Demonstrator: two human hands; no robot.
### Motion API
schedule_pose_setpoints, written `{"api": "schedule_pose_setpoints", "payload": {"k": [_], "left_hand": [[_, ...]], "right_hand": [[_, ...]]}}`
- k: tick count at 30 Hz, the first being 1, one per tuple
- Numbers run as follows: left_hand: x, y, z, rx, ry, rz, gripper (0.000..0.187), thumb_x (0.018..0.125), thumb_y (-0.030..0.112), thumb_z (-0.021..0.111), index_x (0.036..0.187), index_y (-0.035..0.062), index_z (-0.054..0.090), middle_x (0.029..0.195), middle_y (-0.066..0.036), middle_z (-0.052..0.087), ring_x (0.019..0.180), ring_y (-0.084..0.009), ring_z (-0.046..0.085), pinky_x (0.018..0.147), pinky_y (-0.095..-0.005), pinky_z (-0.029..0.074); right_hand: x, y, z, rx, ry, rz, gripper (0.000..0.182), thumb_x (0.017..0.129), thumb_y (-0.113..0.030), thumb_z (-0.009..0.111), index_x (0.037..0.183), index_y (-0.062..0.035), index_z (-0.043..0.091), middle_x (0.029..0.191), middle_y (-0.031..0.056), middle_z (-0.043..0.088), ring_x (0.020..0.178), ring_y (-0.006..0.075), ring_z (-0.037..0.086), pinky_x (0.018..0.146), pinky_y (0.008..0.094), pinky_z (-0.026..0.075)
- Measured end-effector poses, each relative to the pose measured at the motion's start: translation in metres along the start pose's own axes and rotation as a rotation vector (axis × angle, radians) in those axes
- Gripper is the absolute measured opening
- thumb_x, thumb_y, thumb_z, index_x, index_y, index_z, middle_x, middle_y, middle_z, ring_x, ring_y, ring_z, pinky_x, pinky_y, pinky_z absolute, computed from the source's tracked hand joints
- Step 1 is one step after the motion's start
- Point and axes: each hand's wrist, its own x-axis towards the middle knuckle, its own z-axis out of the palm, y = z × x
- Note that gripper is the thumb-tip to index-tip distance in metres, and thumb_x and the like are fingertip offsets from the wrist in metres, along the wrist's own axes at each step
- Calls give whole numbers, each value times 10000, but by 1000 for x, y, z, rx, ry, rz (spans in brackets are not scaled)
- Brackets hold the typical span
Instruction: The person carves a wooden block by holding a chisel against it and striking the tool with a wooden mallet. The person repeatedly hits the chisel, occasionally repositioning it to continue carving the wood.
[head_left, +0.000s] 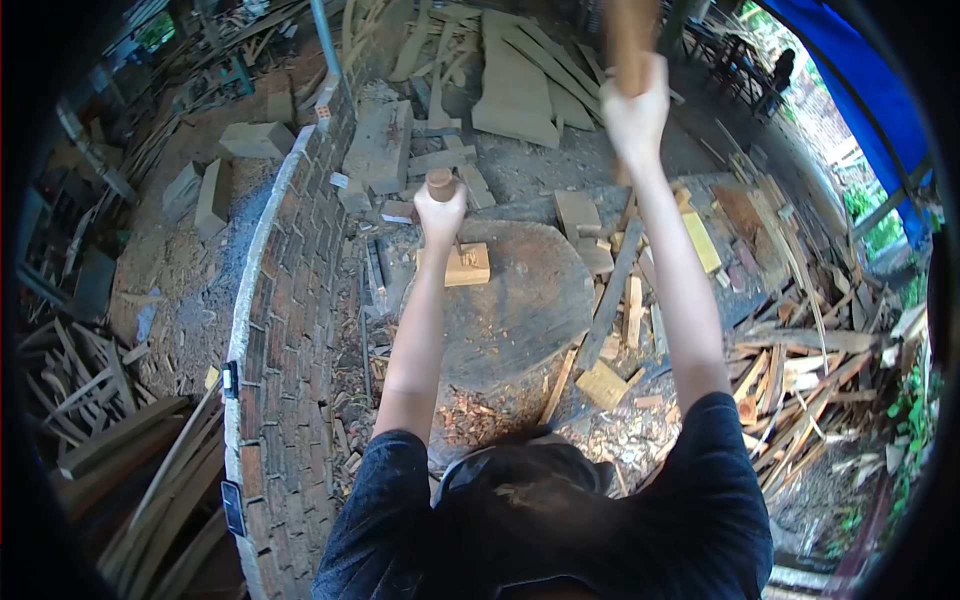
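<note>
Wood block point(466, 265) – just below L hand point(440, 212)

- Your sleeves point(700, 480) are dark navy.
- The handle point(440, 183) in your left hand point(440, 212) is reddish brown.
- The small block point(466, 264) is pale tan.
- The low wall point(285, 300) shows red-brown bricks in staggered rows.
- The tarp point(870, 80) is bright blue.

Single head view, fisheye, from above, looking steeply down past raised arms onto wood-strewn ground.
</note>
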Motion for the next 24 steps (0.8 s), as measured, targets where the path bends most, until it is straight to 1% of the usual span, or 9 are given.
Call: {"api": "schedule_pose_setpoints", "payload": {"k": [2,7,10,14,15,17,19,22,24], "left_hand": [[7,-10,-4,-56,56,-101,81,694,44,602,684,-4,538,616,-39,560,577,-102,540,542,-263,435],[13,-11,-7,-120,84,46,168,711,24,585,593,38,465,516,2,487,428,-80,465,403,-247,353],[14,-25,-14,-168,92,-20,170,719,8,572,595,32,458,511,-3,486,414,-88,465,390,-245,351],[14,-31,-20,-204,141,-11,150,735,-14,556,621,21,465,509,-11,487,412,-92,468,381,-248,355],[13,-31,-22,-231,150,-14,145,737,-16,555,625,21,471,509,-11,488,412,-91,468,380,-249,355],[14,-34,-17,-248,194,-1,133,745,-16,551,642,20,475,507,-15,487,412,-89,467,379,-246,354],[12,-41,-22,-216,218,11,115,745,-10,549,662,18,476,503,-19,482,404,-90,461,373,-246,352],[11,-22,-26,-233,160,-79,128,732,-9,550,633,14,473,498,-25,481,386,-95,454,362,-247,350],[9,-25,-26,-189,145,-103,132,722,1,563,623,9,476,529,-14,498,450,-93,475,418,-257,369]], "right_hand": [[-11,-10,14,611,140,342,284,648,27,554,913,-13,458,769,87,548,642,143,542,618,275,462],[-82,3,45,-746,-507,-655,420,636,12,553,1032,-63,438,967,146,529,904,321,521,777,436,429],[-43,-27,47,-660,-434,-250,423,640,2,559,1036,-67,426,950,142,539,895,338,529,744,459,429],[-51,-43,65,411,11,260,323,707,21,557,1006,-27,447,828,75,575,764,151,581,690,303,489],[-69,-33,73,368,-116,104,381,677,32,580,1028,-42,450,884,77,555,823,182,573,712,331,480],[-94,-21,70,-647,-776,-573,460,627,33,586,1056,-70,456,940,81,523,920,219,533,771,358,446],[-77,-9,72,-743,-646,-693,497,647,-49,578,1117,-142,446,1047,92,485,992,258,473,794,415,386],[-41,-33,68,-517,-302,-406,436,610,45,552,1022,-96,522,918,97,552,883,316,530,772,392,423],[-39,-41,74,316,-100,78,295,656,33,568,941,-46,553,851,86,606,805,232,595,734,342,465]]}}
